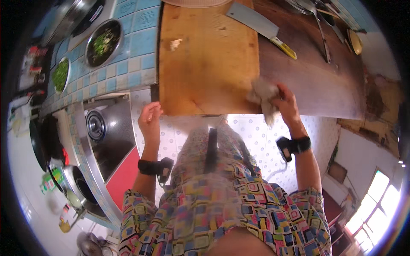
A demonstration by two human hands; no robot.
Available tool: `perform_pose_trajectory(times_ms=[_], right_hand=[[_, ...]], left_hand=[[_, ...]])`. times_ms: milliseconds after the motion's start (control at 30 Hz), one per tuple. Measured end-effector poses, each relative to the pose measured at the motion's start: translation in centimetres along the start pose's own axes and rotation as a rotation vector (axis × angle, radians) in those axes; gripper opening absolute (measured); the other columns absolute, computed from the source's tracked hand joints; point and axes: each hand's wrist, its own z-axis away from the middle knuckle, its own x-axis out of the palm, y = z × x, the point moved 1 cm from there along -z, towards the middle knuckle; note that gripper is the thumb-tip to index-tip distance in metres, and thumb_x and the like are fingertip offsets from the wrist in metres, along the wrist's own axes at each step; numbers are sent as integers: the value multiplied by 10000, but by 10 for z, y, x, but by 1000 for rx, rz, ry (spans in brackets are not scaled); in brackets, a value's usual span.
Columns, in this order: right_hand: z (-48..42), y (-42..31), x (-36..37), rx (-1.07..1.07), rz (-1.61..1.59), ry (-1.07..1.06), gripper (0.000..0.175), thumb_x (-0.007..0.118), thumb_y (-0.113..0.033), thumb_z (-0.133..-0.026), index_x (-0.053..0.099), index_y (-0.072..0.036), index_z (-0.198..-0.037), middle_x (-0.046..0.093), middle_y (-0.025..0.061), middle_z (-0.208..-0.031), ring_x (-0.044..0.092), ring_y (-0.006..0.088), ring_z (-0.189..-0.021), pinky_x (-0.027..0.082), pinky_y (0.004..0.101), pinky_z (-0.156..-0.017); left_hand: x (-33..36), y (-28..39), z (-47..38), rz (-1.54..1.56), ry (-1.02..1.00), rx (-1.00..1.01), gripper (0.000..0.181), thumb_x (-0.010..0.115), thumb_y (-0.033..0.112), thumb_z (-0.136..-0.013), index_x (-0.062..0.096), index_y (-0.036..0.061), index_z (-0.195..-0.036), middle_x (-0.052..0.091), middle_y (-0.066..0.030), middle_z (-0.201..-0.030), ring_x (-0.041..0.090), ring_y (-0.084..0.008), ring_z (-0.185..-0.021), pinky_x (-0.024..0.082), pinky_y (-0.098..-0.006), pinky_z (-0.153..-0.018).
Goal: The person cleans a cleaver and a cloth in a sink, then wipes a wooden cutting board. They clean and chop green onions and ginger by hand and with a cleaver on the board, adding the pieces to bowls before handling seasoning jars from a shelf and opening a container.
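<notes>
My right hand (288,107) grips a crumpled greyish cloth (265,94), which is blurred. The cloth lies over the right front edge of a wooden cutting board (208,67), and one end hangs down past the table edge. My left hand (150,116) is beside the board's front left corner, fingers loosely bent, with nothing visible in it. On the board's far left part sits a small pale scrap (175,44). A cleaver (254,21) with a yellow handle lies across the board's far right edge, its handle over the dark wooden tabletop (314,83).
Ladles and other utensils (322,35) lie at the tabletop's far right. On the blue-tiled counter (142,44) at left stand a metal bowl (105,43) with chopped greens and a white dish (61,75) of greens. Below it is an open cabinet (110,134).
</notes>
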Motion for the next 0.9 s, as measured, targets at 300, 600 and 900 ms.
perform_pose_trajectory(times_ms=[300, 600, 900], right_hand=[[-64, -48, 199, -642, 570, 96, 438, 578, -105, -663, 566, -153, -1099, 567, 124, -933, 554, 300, -858, 460, 396, -733], [-19, -35, 223, -514, 658, -720, 293, 575, -112, -677, 623, -168, -960, 600, 95, -927, 562, 267, -880, 452, 375, -713], [-51, 1, 10, 56, 92, -207, 377, 487, 101, -692, 576, -3, -1043, 604, 61, -896, 575, 162, -800, 483, 278, -697]], left_hand=[[-38, -26, 47, 103, 140, -130, 126, 565, 72, -838, 581, 9, -946, 589, -50, -802, 571, -115, -724, 484, -242, -681], [-29, -34, 38, 178, 84, -154, 182, 573, 148, -839, 564, 26, -974, 581, -62, -903, 548, -128, -829, 467, -277, -746], [-7, -49, 20, 15, 74, 11, 203, 572, 149, -847, 548, 32, -1012, 589, -80, -910, 560, -151, -862, 443, -284, -750]])
